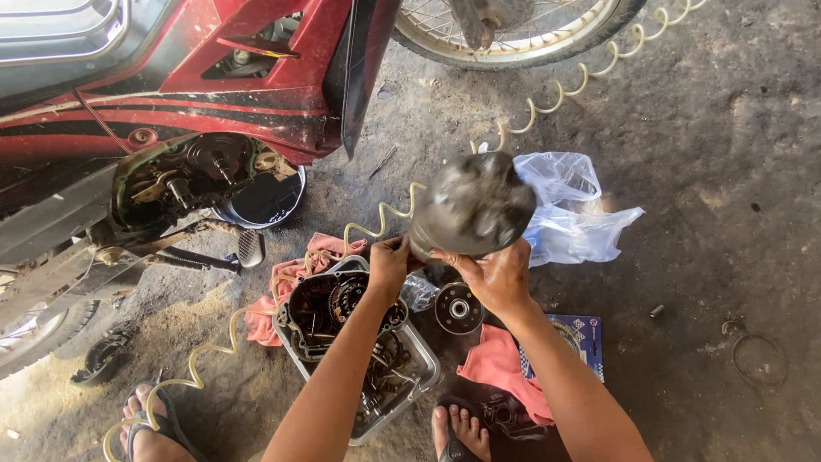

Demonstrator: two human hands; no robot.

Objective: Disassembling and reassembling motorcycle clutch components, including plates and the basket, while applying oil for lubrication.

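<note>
both hands point(445, 269) hold up greasy clutch drum point(475, 205) over tray point(425, 359).

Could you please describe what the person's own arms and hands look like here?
Both arms are bare, with no sleeves in view. The left hand and right hand wear no gloves, and no watch, ring or bracelet shows. Dark, greasy smudges mark the fingers and knuckles. The feet below are in flip-flops.

A stained, dusty concrete floor point(710, 128) lit by daylight, with a red motorcycle point(171, 77) parked at upper left, its engine side open. A spoked wheel point(513, 34) stands at the top edge. A pale coiled hose point(556, 90) snakes across the ground past a crumpled clear plastic bag point(569, 210) and pink rags point(496, 364).
</note>
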